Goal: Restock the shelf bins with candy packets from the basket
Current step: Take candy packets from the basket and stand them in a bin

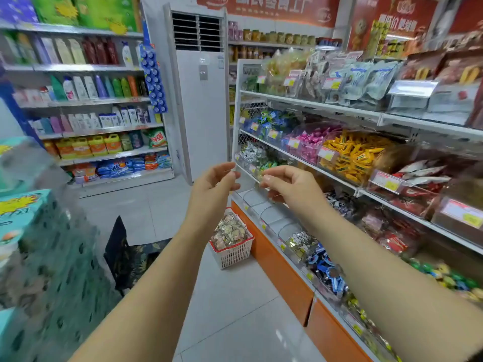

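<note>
A white basket (236, 253) with a red rim stands on the floor at the foot of the shelf, full of pale candy packets (230, 231). Both my arms reach toward the left end of the candy shelf. My left hand (217, 182) and my right hand (286, 185) are level with each other, thumb and forefinger pinched. Between them is the front of a clear plastic bin (248, 171); each hand seems to pinch one side of it. Several clear bins (264, 207) on the lowest shelf below the hands look empty.
The shelf unit (308, 163) on the right holds clear bins of blue, pink, yellow and red sweets. An orange base panel (285, 278) runs below. A white air-conditioner tower (201, 100) stands ahead. Wrapped tissue packs (31, 231) and a dark chair (125, 254) are at left.
</note>
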`<action>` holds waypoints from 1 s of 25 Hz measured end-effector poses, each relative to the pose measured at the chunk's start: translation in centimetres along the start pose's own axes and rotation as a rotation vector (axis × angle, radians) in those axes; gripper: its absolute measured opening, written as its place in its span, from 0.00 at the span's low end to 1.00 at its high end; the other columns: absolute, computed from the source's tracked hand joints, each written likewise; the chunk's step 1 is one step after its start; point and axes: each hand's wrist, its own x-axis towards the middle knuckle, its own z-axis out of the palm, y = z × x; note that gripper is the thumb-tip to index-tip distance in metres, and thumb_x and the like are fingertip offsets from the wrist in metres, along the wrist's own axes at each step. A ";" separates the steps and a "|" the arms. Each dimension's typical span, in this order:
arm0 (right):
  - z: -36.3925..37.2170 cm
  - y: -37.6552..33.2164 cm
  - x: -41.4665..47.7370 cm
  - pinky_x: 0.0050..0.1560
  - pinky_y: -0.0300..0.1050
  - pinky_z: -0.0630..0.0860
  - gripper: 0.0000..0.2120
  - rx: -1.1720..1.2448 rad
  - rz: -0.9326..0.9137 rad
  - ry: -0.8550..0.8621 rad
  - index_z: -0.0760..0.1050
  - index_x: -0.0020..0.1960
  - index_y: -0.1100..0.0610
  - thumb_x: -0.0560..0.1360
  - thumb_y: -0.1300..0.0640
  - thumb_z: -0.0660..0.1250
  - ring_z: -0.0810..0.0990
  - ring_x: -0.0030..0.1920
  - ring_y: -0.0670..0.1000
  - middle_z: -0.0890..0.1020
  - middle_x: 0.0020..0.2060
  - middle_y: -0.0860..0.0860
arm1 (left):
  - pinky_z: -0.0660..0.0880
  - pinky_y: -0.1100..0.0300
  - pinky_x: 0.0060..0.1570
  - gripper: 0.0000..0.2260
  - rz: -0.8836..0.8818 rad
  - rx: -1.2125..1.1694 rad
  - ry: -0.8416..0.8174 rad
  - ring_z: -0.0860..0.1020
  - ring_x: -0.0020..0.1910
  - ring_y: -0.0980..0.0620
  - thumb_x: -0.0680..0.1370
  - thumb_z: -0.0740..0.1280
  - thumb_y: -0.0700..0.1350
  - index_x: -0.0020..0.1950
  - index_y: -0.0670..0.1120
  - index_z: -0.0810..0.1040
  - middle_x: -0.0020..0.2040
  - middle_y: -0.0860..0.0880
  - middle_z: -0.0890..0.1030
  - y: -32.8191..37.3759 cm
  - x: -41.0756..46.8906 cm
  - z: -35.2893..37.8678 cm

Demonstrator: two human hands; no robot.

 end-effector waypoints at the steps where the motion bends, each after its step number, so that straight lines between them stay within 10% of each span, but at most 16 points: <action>1: 0.8 0.2 1.5 0.39 0.36 0.77 0.05 -0.012 -0.003 0.005 0.81 0.54 0.59 0.79 0.61 0.68 0.79 0.32 0.41 0.86 0.40 0.50 | 0.77 0.67 0.43 0.09 -0.003 0.005 -0.010 0.82 0.47 0.56 0.83 0.63 0.42 0.56 0.54 0.79 0.52 0.53 0.84 -0.2 1.4 -0.6; 25: 9.8 20.4 47.4 0.40 0.38 0.76 0.05 -0.022 0.288 0.007 0.80 0.47 0.53 0.79 0.62 0.68 0.78 0.37 0.48 0.84 0.41 0.52 | 0.77 0.66 0.48 0.08 -0.272 0.018 -0.069 0.83 0.48 0.56 0.82 0.65 0.42 0.58 0.53 0.79 0.52 0.53 0.84 -22.4 45.1 -3.0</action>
